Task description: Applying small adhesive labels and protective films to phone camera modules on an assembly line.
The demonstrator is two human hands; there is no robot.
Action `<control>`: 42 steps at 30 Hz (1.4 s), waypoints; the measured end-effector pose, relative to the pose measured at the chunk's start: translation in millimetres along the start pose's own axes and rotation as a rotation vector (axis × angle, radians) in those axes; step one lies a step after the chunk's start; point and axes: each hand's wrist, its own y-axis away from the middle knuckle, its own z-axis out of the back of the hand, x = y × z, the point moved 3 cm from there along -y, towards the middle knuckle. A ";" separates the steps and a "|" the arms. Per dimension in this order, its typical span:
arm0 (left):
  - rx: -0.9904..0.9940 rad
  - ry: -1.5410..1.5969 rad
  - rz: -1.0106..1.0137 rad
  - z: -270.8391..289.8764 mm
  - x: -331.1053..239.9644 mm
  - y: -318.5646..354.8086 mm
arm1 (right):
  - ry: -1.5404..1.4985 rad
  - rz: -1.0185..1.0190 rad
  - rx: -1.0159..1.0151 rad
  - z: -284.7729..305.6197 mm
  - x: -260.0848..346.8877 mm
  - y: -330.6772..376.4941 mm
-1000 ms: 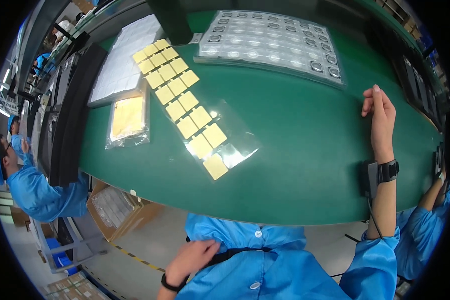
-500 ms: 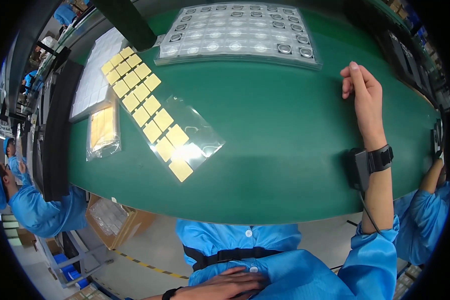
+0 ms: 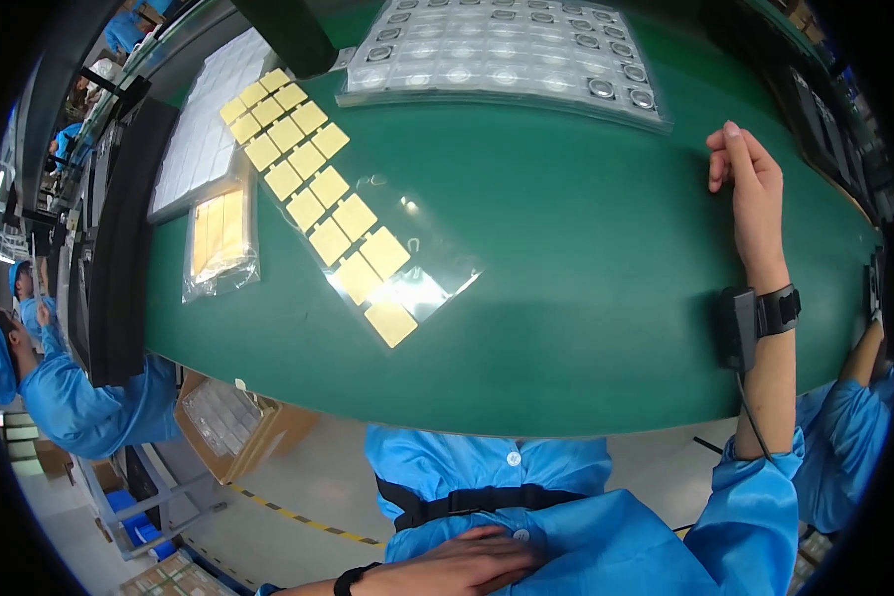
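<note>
Left hand is now lying across the front of the glossy blue fabric jacket, below the black webbing belt; a second ago it was hanging off to the left, by the belt's end. Right hand is keeping its pose at the right of the flat green surface, wearing a black boxy wrist device. Left grip is spreading fairly flat, having hold of nothing visible; right grip is curling loosely, thumb up, nothing showing between the fingers, though I cannot tell whether the hand is touching the surface. Clear, thin plastic sheet is lying diagonally left of centre, its pale yellow square pieces running three abreast at the top, two lower down, one at the bottom end; bare film is showing along its right side. Clear pocketed plastic tray is sitting at the far edge, nearest to the right hand but apart from it. Round, dark-rimmed parts are occupying some pockets, mostly toward the sides and back; many middle pockets are showing none. Judging by that, work is standing partway, with many yellow squares remaining on the film; neither hand is handling anything.
</note>
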 end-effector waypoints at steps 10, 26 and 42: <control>-0.036 0.149 0.030 -8.5 34.0 19.7 | 0.011 0.014 0.015 -0.4 3.4 -2.0; -0.886 1.314 0.060 77.7 151.9 21.0 | -0.034 0.018 0.028 4.0 -13.1 -6.0; -0.211 1.371 0.105 114.4 157.6 8.2 | -0.038 0.026 -0.033 18.4 -24.9 -6.7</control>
